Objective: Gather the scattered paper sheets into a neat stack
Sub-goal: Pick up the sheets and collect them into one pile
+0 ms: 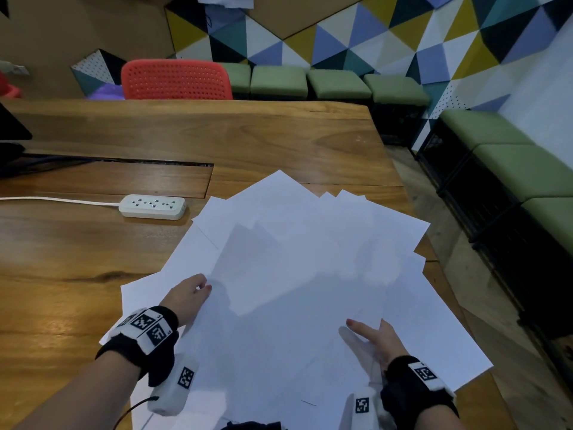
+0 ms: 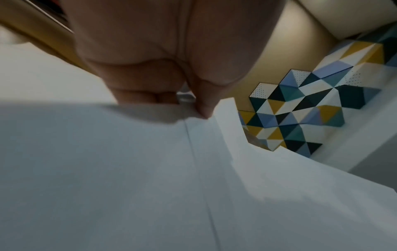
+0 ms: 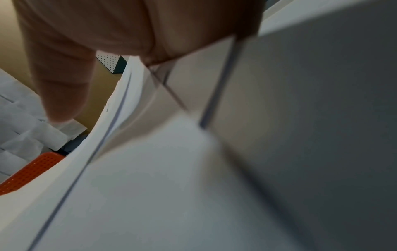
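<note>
The left hand [image 1: 189,297] pinches the left edge of the paper sheets [image 1: 294,274], thumb on top and fingers [image 2: 146,95] curled beneath, as the left wrist view shows. The right hand [image 1: 376,341] holds the near right part of the heap: its thumb lies straight on top, and its other fingers are slipped in between sheets and hidden, so their curl cannot be told. From both hands the sheets fan outward and away, toward the far right of the wooden table [image 1: 93,259], corners splayed at differing angles. The heap lies between the hands, each about equally close to its own side, so squaring it probably calls for drawing both edges inward together. A white power strip [image 1: 153,207] lies beyond to the left, apart from the paper.
</note>
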